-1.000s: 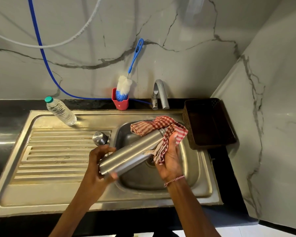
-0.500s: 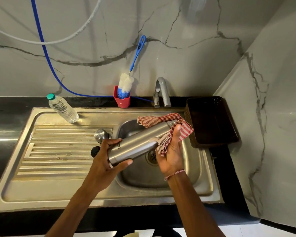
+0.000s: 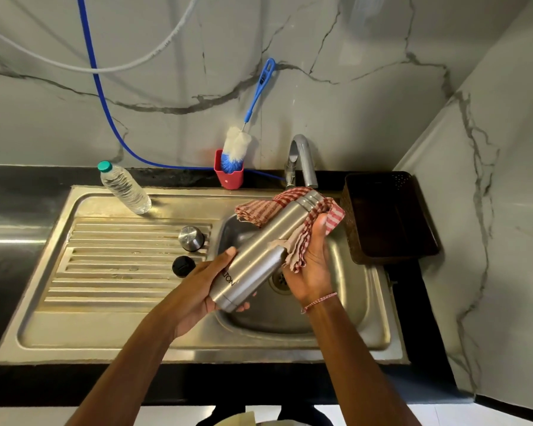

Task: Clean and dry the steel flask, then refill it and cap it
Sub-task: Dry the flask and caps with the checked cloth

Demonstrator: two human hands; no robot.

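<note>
Over the sink basin [image 3: 290,329], a steel flask [image 3: 259,256] lies slanted between both hands.
Left hand [image 3: 202,289] grips its base at 7 o'clock; right hand [image 3: 313,267] clasps a checked cloth [image 3: 302,238] against its upper half, toward 1 o'clock.

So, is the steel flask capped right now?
No, uncapped: its steel cap and a black stopper sit on the drainboard, apart from the flask.

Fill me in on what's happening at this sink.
A person is drying a steel flask over the sink basin. The left hand grips its lower end, while the right hand holds a red checked cloth against its upper part. The flask lies tilted, neck away from the person. A steel cap and a black stopper sit on the drainboard, so capping is not yet done. A plastic water bottle stands further back.
</note>
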